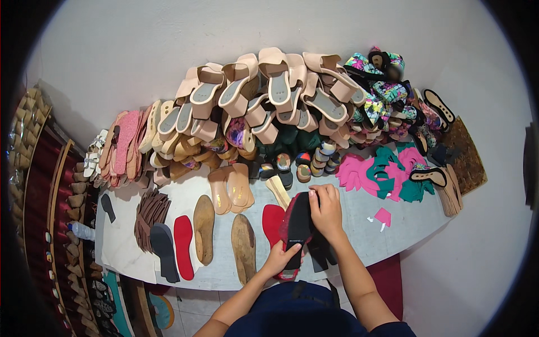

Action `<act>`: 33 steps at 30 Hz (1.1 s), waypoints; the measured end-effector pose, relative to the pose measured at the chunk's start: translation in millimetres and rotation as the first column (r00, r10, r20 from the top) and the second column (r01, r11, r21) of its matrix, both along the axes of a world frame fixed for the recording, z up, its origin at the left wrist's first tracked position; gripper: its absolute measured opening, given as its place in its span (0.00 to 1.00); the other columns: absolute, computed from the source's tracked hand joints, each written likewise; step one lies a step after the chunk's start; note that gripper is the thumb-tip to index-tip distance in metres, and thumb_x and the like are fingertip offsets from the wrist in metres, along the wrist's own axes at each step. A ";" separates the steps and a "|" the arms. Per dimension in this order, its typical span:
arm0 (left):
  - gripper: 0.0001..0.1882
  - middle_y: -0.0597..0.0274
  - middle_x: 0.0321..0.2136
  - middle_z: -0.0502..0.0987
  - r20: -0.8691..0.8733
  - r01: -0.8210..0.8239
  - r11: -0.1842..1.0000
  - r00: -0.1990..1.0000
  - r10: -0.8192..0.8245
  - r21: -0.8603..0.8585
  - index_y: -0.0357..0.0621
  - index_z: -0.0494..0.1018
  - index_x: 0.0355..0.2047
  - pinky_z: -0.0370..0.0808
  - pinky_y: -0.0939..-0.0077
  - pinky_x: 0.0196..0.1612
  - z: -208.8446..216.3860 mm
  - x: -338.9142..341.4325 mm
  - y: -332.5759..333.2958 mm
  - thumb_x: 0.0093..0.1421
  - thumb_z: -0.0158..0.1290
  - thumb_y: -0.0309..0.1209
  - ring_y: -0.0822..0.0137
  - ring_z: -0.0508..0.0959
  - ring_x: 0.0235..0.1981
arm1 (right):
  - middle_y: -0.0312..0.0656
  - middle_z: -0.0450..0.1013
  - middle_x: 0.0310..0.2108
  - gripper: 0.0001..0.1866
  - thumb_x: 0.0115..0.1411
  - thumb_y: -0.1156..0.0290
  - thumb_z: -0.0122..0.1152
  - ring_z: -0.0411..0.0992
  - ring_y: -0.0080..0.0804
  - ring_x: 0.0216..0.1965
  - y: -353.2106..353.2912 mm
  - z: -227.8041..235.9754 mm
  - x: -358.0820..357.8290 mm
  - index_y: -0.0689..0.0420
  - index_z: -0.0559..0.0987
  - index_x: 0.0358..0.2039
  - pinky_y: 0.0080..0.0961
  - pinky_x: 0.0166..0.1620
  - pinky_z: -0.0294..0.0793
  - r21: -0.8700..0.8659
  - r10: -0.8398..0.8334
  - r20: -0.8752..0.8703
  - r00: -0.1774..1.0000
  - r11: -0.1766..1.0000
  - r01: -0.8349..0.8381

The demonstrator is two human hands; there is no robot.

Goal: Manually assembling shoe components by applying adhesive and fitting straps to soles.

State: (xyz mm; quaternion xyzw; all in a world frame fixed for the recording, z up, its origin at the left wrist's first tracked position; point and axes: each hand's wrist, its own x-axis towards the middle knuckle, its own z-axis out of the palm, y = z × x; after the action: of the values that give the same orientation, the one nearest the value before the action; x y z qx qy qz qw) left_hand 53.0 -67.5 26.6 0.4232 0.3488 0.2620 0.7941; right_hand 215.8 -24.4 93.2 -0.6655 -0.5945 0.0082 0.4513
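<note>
Over the near edge of the table I hold a shoe (299, 222) with its black sole turned up and a sparkly red rim along the side. My left hand (282, 259) grips its near end, the thumb lying on the black sole. Around the far end curl the fingers of my right hand (327, 210). A red insole (270, 218) lies partly hidden beside the shoe, and black pieces (321, 255) lie under my right wrist. To the left are two wooden shoe lasts (204, 230), another red insole (183, 247) and a dark grey sole (163, 253).
Beige heeled sandals (279, 90) are heaped at the back of the table (359, 236). Patterned footwear (387, 92) and pink and green cutouts (359, 171) are on the right. Tan insoles (231, 191) and brown strips (151, 216) lie left. A rack of lasts (73, 224) stands far left.
</note>
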 end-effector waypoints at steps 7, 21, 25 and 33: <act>0.13 0.59 0.23 0.73 -0.098 -0.013 0.998 0.995 0.019 0.058 0.37 0.62 0.33 0.72 0.78 0.24 -5.2 1.4 -5.7 0.56 0.49 0.35 0.72 0.74 0.21 | 0.44 0.66 0.28 0.08 0.53 0.69 0.50 0.64 0.41 0.33 24.7 1.5 -9.0 0.59 0.73 0.31 0.32 0.37 0.63 -0.009 0.098 0.014 0.995 0.995 -0.098; 0.13 0.59 0.23 0.72 -0.087 -0.014 0.999 0.996 0.018 0.043 0.37 0.62 0.33 0.72 0.79 0.24 5.8 3.6 -3.0 0.57 0.48 0.35 0.71 0.74 0.22 | 0.52 0.69 0.20 0.26 0.60 0.52 0.35 0.68 0.51 0.27 47.5 -27.7 -5.0 0.61 0.74 0.22 0.43 0.31 0.64 -0.175 0.084 -0.154 0.984 0.978 -0.111; 0.13 0.59 0.22 0.72 -0.122 -0.014 0.997 0.992 0.022 0.070 0.37 0.62 0.33 0.72 0.79 0.24 9.0 3.8 -4.5 0.57 0.49 0.35 0.71 0.74 0.22 | 0.56 0.69 0.18 0.32 0.60 0.49 0.29 0.68 0.55 0.26 49.0 -17.6 -1.8 0.62 0.74 0.17 0.47 0.30 0.64 -0.408 -0.014 -0.158 0.987 0.912 -0.052; 0.14 0.58 0.23 0.72 -0.245 0.028 0.990 0.970 0.007 0.138 0.37 0.62 0.33 0.72 0.79 0.24 -0.5 -0.6 1.8 0.56 0.50 0.35 0.72 0.74 0.22 | 0.56 0.68 0.16 0.35 0.59 0.47 0.26 0.68 0.57 0.25 58.7 -31.3 -3.3 0.60 0.73 0.15 0.46 0.30 0.65 -0.381 -0.091 -0.190 0.978 0.924 0.012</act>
State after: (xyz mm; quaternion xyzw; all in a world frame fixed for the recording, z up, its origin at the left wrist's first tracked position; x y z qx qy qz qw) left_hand 52.5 -65.8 26.1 0.5088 0.4226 0.2274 0.7147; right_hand 212.5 34.3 61.9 -0.7511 -0.5145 0.1787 0.3732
